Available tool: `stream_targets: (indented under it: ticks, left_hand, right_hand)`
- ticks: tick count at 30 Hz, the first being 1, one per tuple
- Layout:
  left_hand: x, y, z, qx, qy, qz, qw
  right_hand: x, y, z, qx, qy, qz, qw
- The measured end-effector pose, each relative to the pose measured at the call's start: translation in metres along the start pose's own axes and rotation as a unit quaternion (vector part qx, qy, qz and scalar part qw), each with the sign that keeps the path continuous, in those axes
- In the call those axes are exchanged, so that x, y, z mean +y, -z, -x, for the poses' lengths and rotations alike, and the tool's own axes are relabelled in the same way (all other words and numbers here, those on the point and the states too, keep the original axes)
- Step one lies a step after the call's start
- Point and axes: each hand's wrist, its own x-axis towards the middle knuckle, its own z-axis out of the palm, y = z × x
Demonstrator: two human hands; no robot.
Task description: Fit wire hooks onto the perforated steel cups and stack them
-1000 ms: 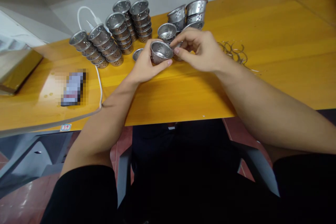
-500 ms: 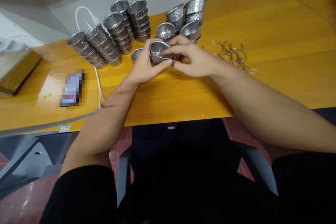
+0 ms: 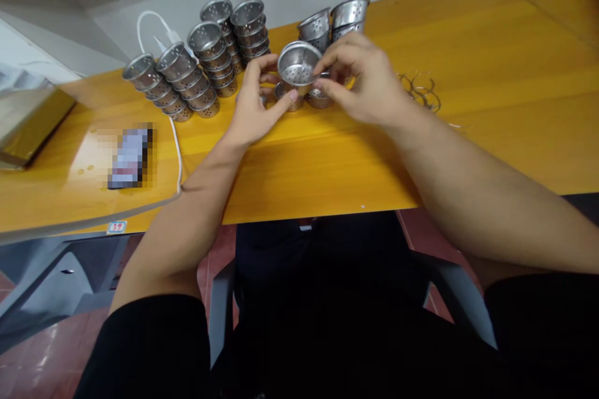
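My right hand (image 3: 358, 78) pinches the right rim of a perforated metal strainer cup (image 3: 296, 67), which is tilted so that its holed bottom shows. To the left of this cup is my left hand (image 3: 256, 103), its fingers and thumb spread around a gap. Its fingertips lie close to the cup's left side; whether they touch it I cannot tell. Two more strainer cups, a left one (image 3: 294, 101) and a right one (image 3: 319, 98), are partly visible low between the hands. Behind my right hand, stacked strainer cups (image 3: 350, 12) are partly hidden.
Several tall stacks of strainer cups (image 3: 206, 40) stand at the back left. Thin curved wire pieces (image 3: 423, 90) lie right of my right hand. A blurred phone (image 3: 131, 159), a white cable (image 3: 175, 153) and a box (image 3: 35, 121) are on the yellow table's left side.
My left hand has opened from the cup it was gripping. My right hand has moved up and right, its fingers now on the rim of a tilted cup instead of inside one.
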Motion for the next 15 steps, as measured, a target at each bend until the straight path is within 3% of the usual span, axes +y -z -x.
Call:
stream_targets:
  ticks: [9,15]
  left_hand:
    - [-0.008,0.013,-0.003,0.037,0.005,-0.080,0.996]
    - [-0.032,0.022,-0.007,0.063,0.046,-0.088,0.993]
  right_hand:
    - [0.017,0.017,0.002,0.032,-0.053,0.039,0.997]
    - [0.027,0.003,0.002,0.025,-0.030,0.045,0.998]
